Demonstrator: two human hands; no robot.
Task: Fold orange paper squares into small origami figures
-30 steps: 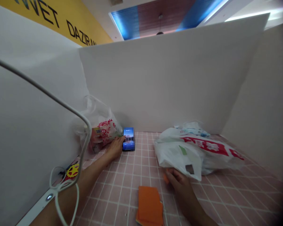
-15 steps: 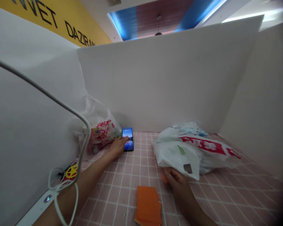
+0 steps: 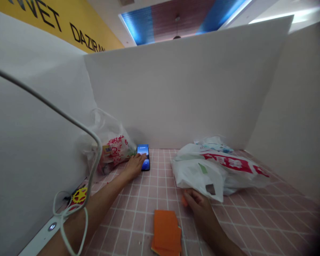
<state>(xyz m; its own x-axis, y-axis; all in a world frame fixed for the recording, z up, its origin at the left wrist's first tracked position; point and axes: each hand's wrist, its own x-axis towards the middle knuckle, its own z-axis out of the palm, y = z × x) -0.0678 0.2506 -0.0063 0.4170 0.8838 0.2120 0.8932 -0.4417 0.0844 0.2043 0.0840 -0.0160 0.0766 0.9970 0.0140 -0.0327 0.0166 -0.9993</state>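
My left hand (image 3: 135,165) reaches far forward, its fingers stretched over a lit phone (image 3: 146,164) that lies flat near the back wall. A fingertip rests on or just above the blue screen. Beside the front edge of a white plastic bag, my right hand (image 3: 197,204) is closed in a pinch on a small orange piece (image 3: 185,200), mostly hidden by the fingers. Nearer to me lie orange paper sheets (image 3: 165,231), loosely stacked with uneven edges. The white plastic bag (image 3: 197,174) with red print touches or nearly touches my right knuckles.
A clear plastic bag (image 3: 120,145) with red lettering leans at the left wall. A white cable (image 3: 66,115) loops down over a white power strip (image 3: 49,229), near a yellow gear-shaped piece (image 3: 79,195). White panels (image 3: 176,96) enclose the pink tiled surface (image 3: 134,217).
My left fingers have shifted slightly on the phone, and its screen now looks different. My right hand stays in its pinch. The whole view has moved a little.
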